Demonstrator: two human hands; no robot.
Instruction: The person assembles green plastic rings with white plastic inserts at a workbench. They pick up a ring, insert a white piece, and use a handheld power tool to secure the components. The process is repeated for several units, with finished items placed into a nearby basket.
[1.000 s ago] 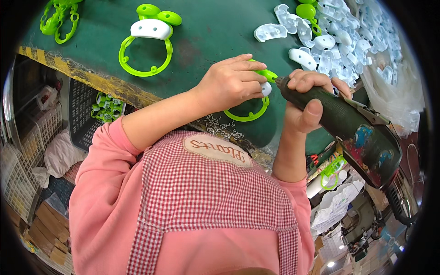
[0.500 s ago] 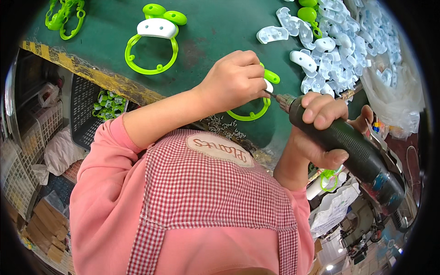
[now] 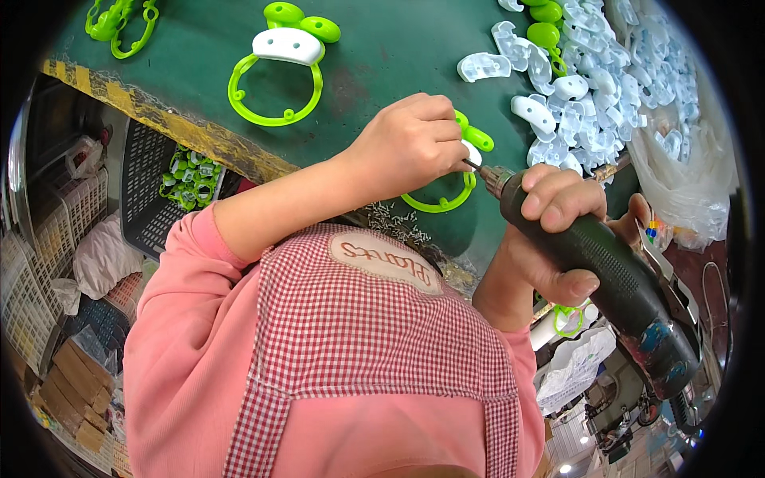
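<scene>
A black power screwdriver (image 3: 617, 271) is gripped by the wrapped fingers of the right hand (image 3: 558, 219), its bit pointed at the left fingertips. The left hand's (image 3: 413, 145) fingers are curled in, what is pinched can't be told; partly covered by them is the green ring piece (image 3: 441, 208) on the table (image 3: 398, 48). Screws (image 3: 396, 226) are scattered nearer the apron (image 3: 366, 342) than the left fingers, pale shells (image 3: 586, 99) heaped beyond the right ones.

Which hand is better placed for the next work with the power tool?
Probably the right hand: it grips the power tool, whose bit points toward the green and white piece. The left hand seems busy holding that piece.
</scene>
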